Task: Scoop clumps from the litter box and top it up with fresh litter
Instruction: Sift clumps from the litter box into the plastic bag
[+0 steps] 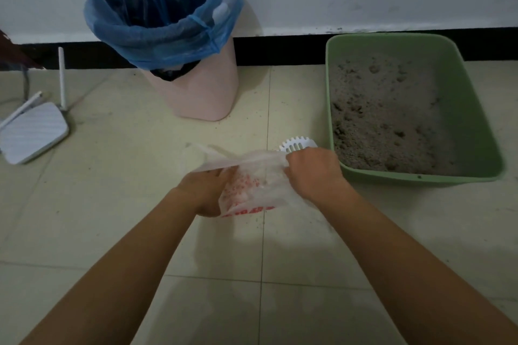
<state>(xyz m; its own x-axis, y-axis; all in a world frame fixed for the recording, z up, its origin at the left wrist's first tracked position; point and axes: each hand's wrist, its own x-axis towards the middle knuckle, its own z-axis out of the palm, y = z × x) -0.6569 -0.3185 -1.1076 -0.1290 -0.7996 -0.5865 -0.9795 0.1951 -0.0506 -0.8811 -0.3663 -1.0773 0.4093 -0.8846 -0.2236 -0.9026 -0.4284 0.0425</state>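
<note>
Down on the floor (112,204), left hand (206,190) and right hand (314,173) each hold the bag (252,185) in a tight grip. The scoop (297,144) lies just behind, beside the box (420,180).

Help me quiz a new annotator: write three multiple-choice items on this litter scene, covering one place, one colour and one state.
1. Where is the white scoop?
A. In the bin
B. Just left of the green litter box, beyond the right hand
C. On the router

2. What colour is the liner in the pink bin?
A. Black
B. Green
C. Blue

3. What are the hands doing?
A. Both grip the plastic bag
B. Only the left hand grips it
C. Both are empty

Answers:
1 B: its toothed edge shows past the right hand, near the box's near left corner.
2 C: the blue film is folded over the bin's rim.
3 A: each hand's fingers curl into one side of the bag.
</note>
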